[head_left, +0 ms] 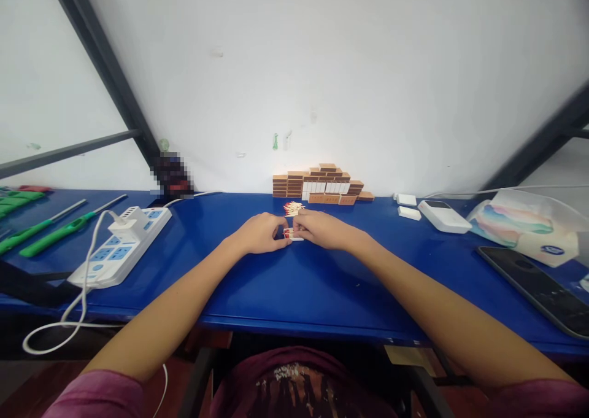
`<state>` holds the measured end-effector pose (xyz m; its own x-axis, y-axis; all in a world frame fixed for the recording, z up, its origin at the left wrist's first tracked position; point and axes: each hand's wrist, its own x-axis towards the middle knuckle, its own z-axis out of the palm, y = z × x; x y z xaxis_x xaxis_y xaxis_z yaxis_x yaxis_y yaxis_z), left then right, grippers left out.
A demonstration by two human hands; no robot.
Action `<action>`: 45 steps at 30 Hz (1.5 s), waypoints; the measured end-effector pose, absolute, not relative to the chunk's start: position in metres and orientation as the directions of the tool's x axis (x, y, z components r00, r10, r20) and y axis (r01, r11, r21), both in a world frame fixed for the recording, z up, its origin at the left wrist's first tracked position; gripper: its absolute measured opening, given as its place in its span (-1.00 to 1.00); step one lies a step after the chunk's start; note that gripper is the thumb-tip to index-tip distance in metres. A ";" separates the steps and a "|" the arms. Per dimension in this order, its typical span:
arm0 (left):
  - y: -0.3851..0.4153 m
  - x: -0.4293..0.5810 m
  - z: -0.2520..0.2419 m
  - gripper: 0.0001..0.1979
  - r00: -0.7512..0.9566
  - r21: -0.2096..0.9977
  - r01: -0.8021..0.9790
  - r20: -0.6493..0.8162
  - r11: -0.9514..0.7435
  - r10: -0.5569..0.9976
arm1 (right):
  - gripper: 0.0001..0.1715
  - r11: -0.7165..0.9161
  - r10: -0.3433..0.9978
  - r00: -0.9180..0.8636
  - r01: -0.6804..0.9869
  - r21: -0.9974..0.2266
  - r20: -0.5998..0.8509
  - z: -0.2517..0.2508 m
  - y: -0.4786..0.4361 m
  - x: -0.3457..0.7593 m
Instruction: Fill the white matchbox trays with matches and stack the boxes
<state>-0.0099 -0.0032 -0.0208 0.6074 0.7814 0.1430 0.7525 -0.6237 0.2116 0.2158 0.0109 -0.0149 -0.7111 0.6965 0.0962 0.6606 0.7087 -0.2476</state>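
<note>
A small white matchbox tray (297,239) lies on the blue table between my two hands, with red-headed matches (288,232) inside it. My left hand (263,232) grips the tray's left end between thumb and fingers. Over its right part, my right hand (321,228) has its fingers drawn together at the matches; the fingertips partly hide them. Just behind the hands is a loose pile of matches (292,208). Farther back, against the wall, brown and white matchboxes (326,185) are stacked in stepped rows.
To the left, a white power strip (131,252) carries a plugged-in charger and cable, beside green-handled long lighters (59,234). At right are small white boxes (407,206), a white device (444,216), a tissue pack (524,224) and a dark phone (536,289).
</note>
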 end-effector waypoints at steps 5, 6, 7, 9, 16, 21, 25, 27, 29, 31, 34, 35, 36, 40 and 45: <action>-0.004 -0.009 -0.020 -0.69 0.605 0.210 0.755 0.142 -0.621 0.784 | -0.91 0.714 0.692 -0.711 0.649 -0.262 0.124 -0.017 0.015 0.219; -0.004 -0.009 -0.019 -0.69 0.604 0.212 0.756 0.140 -0.620 0.784 | -0.89 0.717 0.689 -0.711 0.643 -0.268 0.137 -0.017 0.015 0.218; -0.004 -0.009 -0.019 -0.69 0.604 0.215 0.755 0.138 -0.619 0.785 | -0.86 0.721 0.687 -0.710 0.636 -0.276 0.156 -0.018 0.016 0.218; -0.005 -0.008 -0.019 -0.70 0.606 0.217 0.754 0.137 -0.620 0.784 | -0.83 0.732 0.675 -0.708 0.611 -0.301 0.205 -0.021 0.017 0.214; -0.005 -0.008 -0.020 -0.73 0.619 0.237 0.734 0.155 -0.637 0.770 | -0.86 0.731 0.667 -0.705 0.560 -0.389 0.239 -0.028 0.015 0.205; -0.005 -0.008 -0.020 -0.72 0.617 0.237 0.737 0.148 -0.633 0.773 | -0.89 0.726 0.670 -0.715 0.571 -0.383 0.203 -0.024 0.016 0.209; -0.005 -0.008 -0.020 -0.72 0.612 0.235 0.742 0.146 -0.628 0.778 | -0.85 0.727 0.675 -0.710 0.594 -0.345 0.200 -0.021 0.017 0.212; -0.005 -0.008 -0.020 -0.71 0.611 0.235 0.743 0.147 -0.627 0.778 | -0.85 0.727 0.675 -0.712 0.597 -0.339 0.193 -0.019 0.018 0.213; -0.004 -0.008 -0.020 -0.69 0.612 0.240 0.740 0.146 -0.628 0.777 | -0.84 0.732 0.670 -0.717 0.595 -0.333 0.191 -0.018 0.019 0.215; -0.004 -0.009 -0.020 -0.68 0.613 0.247 0.738 0.143 -0.627 0.777 | -0.83 0.732 0.675 -0.707 0.604 -0.316 0.213 -0.017 0.022 0.219; -0.004 -0.008 -0.019 -0.68 0.612 0.253 0.739 0.133 -0.624 0.779 | -0.86 0.700 0.713 -0.660 0.652 -0.291 0.238 -0.015 0.027 0.227; -0.005 -0.008 -0.019 -0.69 0.610 0.253 0.742 0.130 -0.621 0.782 | -0.87 0.686 0.726 -0.650 0.665 -0.294 0.225 -0.014 0.029 0.230; -0.005 -0.008 -0.018 -0.69 0.608 0.254 0.744 0.127 -0.618 0.784 | -0.85 0.677 0.733 -0.650 0.670 -0.305 0.200 -0.014 0.030 0.233; -0.006 -0.008 -0.017 -0.67 0.606 0.262 0.744 0.124 -0.615 0.786 | -0.77 0.664 0.719 -0.689 0.640 -0.387 0.092 -0.016 0.034 0.238; -0.005 -0.008 -0.018 -0.69 0.609 0.259 0.741 0.132 -0.620 0.782 | -0.83 0.624 0.744 -0.667 0.671 -0.401 0.039 -0.017 0.032 0.236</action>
<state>-0.0084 -0.0047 -0.0183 0.6086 0.7825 0.1317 0.7409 -0.6198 0.2588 0.2363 0.0319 -0.0169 -0.6675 0.7436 0.0394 0.6710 0.6236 -0.4011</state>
